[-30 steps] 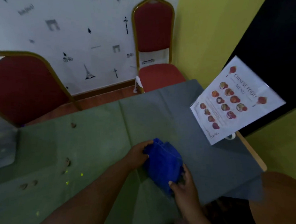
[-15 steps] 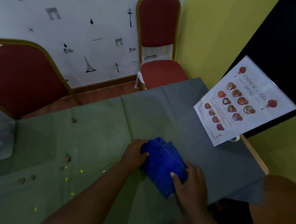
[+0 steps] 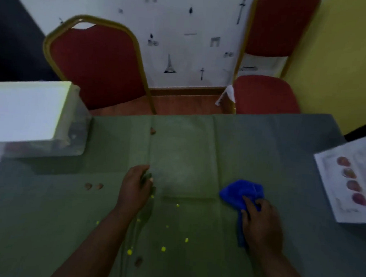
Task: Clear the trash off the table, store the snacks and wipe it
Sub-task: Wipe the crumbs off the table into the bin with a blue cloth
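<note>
A green cloth covers the table (image 3: pixel 187 151). My right hand (image 3: pixel 260 223) presses a bunched blue rag (image 3: pixel 240 193) onto the cloth at the right. My left hand (image 3: pixel 136 186) lies on the cloth near the middle, fingers curled over what looks like a small brown scrap; I cannot tell whether it grips it. Two brown scraps (image 3: pixel 93 186) sit left of that hand, one (image 3: pixel 152 131) near the far edge and another (image 3: pixel 138 261) close to me. Several yellow crumbs (image 3: pixel 163 248) dot the cloth between my arms.
A clear lidded plastic box (image 3: pixel 37 118) stands at the far left of the table. A laminated food menu (image 3: pixel 351 181) leans at the right edge. Two red chairs with gold frames (image 3: pixel 97 64) (image 3: pixel 265 94) stand behind the table by the wall.
My left hand has let go of the rag and moved left onto the cloth. The right hand alone keeps the rag. The view has swung left, bringing the box into sight.
</note>
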